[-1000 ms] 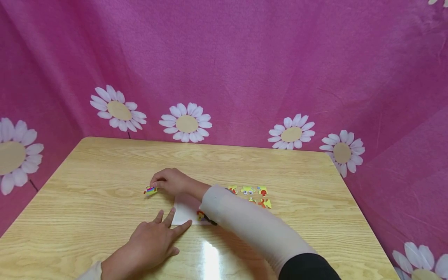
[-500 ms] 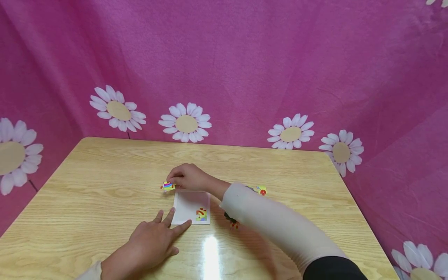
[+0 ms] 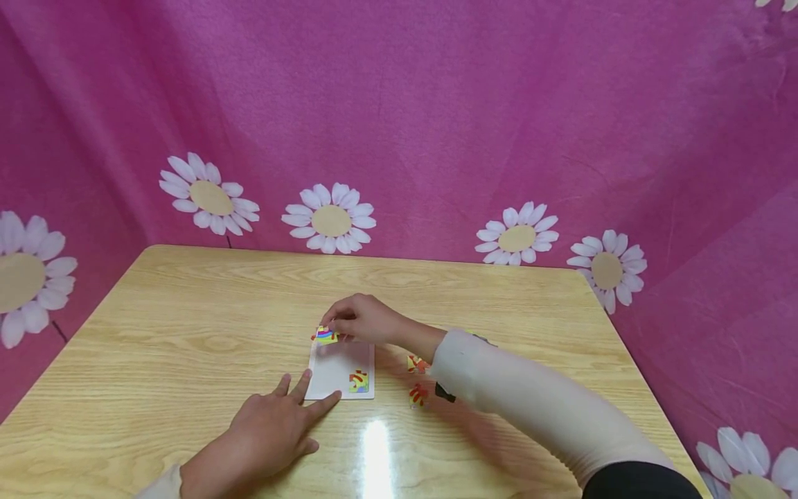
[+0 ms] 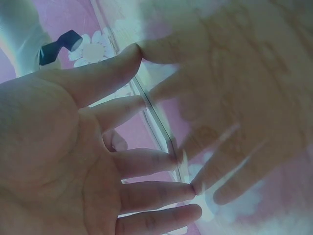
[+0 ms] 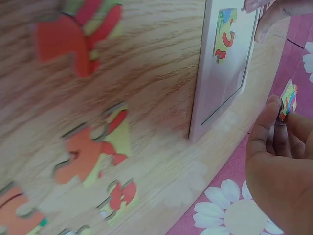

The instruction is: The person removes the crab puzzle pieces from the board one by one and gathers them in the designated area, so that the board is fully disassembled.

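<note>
Between thumb and fingers, my right hand [image 3: 364, 320] pinches a yellow jigsaw piece [image 3: 325, 336] with a rainbow pattern, also seen in the right wrist view [image 5: 289, 100]. It hovers at the far left corner of a white puzzle tray [image 3: 330, 367]. One yellow and red jigsaw piece [image 3: 358, 381] lies in the tray's near right corner. My left hand [image 3: 264, 430] rests spread at the tray's near left side, fingertips touching there. In the left wrist view, those fingers [image 4: 146, 164] are straight and meet their reflection in the glossy tabletop.
Loose jigsaw pieces lie right of the tray, among them a red and yellow one [image 3: 418, 395]; several show in the right wrist view, including an orange one [image 5: 80, 154]. My right sleeve [image 3: 536, 395] hides others. A flowered pink cloth [image 3: 411, 138] hangs behind the wooden table [image 3: 206, 312].
My right hand has carried the rainbow jigsaw piece rightward, from left of the tray to its far left corner. The right forearm now uncovers the tray's piece and some loose ones. My left hand stayed put.
</note>
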### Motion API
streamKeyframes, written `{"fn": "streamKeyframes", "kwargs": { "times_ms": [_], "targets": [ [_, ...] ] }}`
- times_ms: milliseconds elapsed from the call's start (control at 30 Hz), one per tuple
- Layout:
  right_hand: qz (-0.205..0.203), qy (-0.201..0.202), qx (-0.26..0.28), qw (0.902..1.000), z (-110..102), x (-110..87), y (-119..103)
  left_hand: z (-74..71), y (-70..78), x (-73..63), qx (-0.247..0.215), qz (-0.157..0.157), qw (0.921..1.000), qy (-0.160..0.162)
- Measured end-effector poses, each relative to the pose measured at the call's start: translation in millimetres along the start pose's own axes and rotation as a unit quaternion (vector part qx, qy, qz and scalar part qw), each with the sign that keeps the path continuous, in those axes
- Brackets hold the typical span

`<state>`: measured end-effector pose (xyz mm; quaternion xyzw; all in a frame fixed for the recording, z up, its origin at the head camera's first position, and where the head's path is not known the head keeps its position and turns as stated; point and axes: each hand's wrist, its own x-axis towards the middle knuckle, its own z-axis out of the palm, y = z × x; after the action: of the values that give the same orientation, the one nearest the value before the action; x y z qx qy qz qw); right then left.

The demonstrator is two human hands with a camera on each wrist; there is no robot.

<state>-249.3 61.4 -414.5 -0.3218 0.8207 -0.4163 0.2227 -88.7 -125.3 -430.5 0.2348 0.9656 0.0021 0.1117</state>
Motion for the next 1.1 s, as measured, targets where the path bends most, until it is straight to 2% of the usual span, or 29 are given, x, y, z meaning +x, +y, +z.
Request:
{"fn": "streamKeyframes", "kwargs": {
  "times_ms": [267, 633, 900, 1100],
  "targets": [
    [0.006, 0.012, 0.026, 0.9996, -11, -25.3, 7, 0.2, 0.7, 0.1, 0.002, -0.004, 1.0, -0.001],
    [0.021, 0.038, 0.045, 0.998, -24, -70.4, 20, -0.5, 0.7, 1.1, -0.006, -0.005, 0.9999, -0.009],
    [0.027, 0.055, 0.035, 0.9975, -31, -98.7, 32, 0.9, 0.4, -0.2, -0.018, 0.002, 0.9998, 0.008],
    [0.058, 0.072, 0.048, 0.9946, -32, -117.3, 40, 2.0, 0.2, -1.0, -0.023, 0.006, 0.9996, 0.015]
  ]
}}
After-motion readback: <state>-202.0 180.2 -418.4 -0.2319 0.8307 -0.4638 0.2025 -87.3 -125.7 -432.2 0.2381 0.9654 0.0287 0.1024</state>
